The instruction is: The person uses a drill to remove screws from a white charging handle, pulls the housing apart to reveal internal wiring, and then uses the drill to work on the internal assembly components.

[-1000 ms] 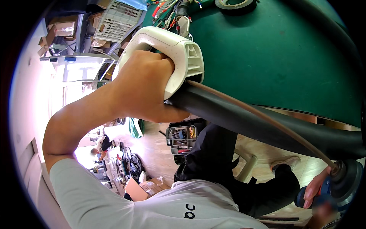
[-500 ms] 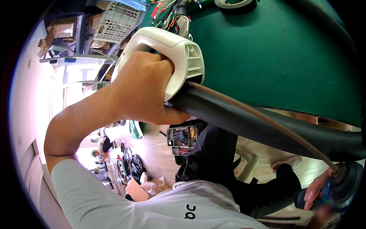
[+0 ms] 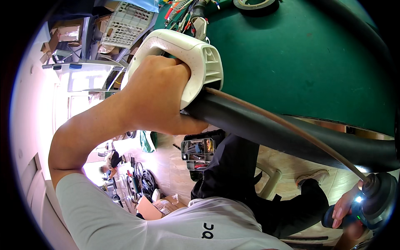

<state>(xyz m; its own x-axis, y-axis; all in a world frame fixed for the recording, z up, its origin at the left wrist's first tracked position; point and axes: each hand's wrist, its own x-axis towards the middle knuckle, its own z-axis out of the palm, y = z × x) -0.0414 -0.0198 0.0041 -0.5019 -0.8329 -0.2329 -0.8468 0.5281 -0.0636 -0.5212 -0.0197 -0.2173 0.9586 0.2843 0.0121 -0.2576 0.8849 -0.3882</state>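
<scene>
Green bench (image 3: 300, 62) filled the upper right, with a tape roll (image 3: 260, 13) on top and loose wires (image 3: 179, 16) near its left edge; a toolbox (image 3: 198, 152) stood on the floor (image 3: 166, 166) below. Your left hand (image 3: 162, 83) was closed round the loop of a pale housing (image 3: 200, 58) toward the bench's near left corner; its support was hidden. From that housing a thick black tube (image 3: 237, 121) ran rightward along the near edge, a slender brown rod (image 3: 285, 122) beside it. Your right hand (image 3: 342, 206) held the power drill (image 3: 379, 200) beyond that edge, far right, its lamp (image 3: 359, 199) lit; trigger pressure could not be told. You were, by judgement, driving the rod with the drill; its inner tip was concealed. Your next move called for a firm left-hand brace and the drill kept in line.
</scene>
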